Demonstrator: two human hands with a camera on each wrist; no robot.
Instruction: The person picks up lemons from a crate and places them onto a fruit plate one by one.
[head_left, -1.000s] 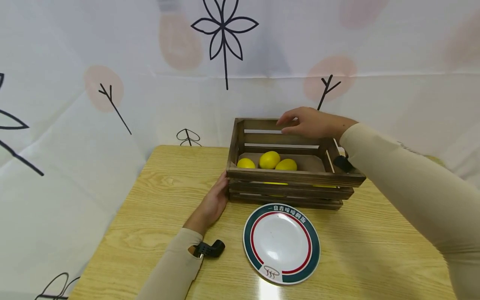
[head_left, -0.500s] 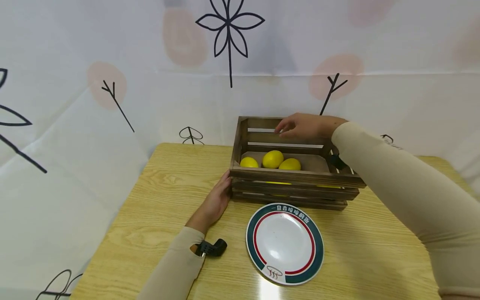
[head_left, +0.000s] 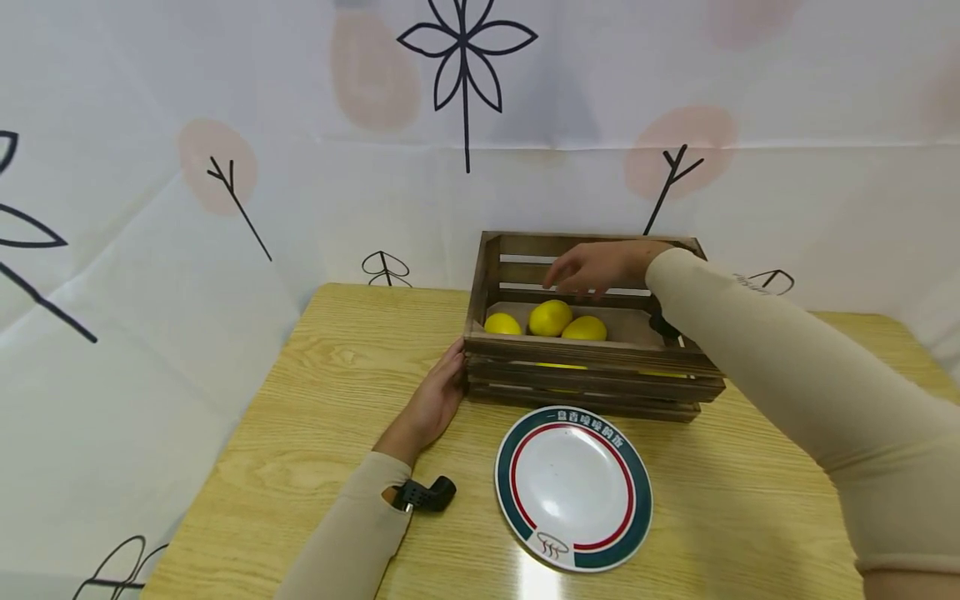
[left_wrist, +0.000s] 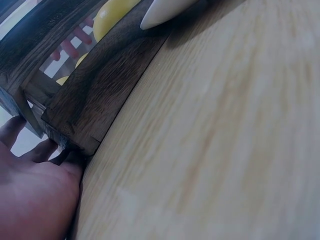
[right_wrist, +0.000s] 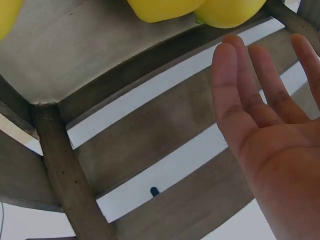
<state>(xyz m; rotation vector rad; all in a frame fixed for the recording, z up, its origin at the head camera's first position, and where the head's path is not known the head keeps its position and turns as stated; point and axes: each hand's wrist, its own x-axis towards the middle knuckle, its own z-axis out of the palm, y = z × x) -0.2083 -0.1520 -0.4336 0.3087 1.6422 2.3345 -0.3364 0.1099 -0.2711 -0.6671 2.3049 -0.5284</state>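
A dark slatted wooden crate [head_left: 592, 358] stands on the table with several yellow lemons [head_left: 551, 318] inside. My left hand [head_left: 433, 402] lies against the crate's left end; in the left wrist view its fingertips touch the wood at the corner. Inside the crate, above the lemons and near the back slats, my right hand [head_left: 596, 267] hovers with nothing in it. The right wrist view shows its fingers [right_wrist: 270, 75] extended and spread, close to two lemons [right_wrist: 230, 11]. In front of the crate a white plate [head_left: 573, 487] with a green rim and red ring lies flat.
The wood-grain table [head_left: 337, 367] carries the crate and plate. A pale printed cloth [head_left: 300, 192] hangs right behind the table's back edge. The crate's front slats [head_left: 525, 383] rise between the plate and the lemons.
My right hand has come down from above the crate's back rim into the crate, toward the lemons. My left hand has stayed at the crate's end. The head view has shifted slightly.
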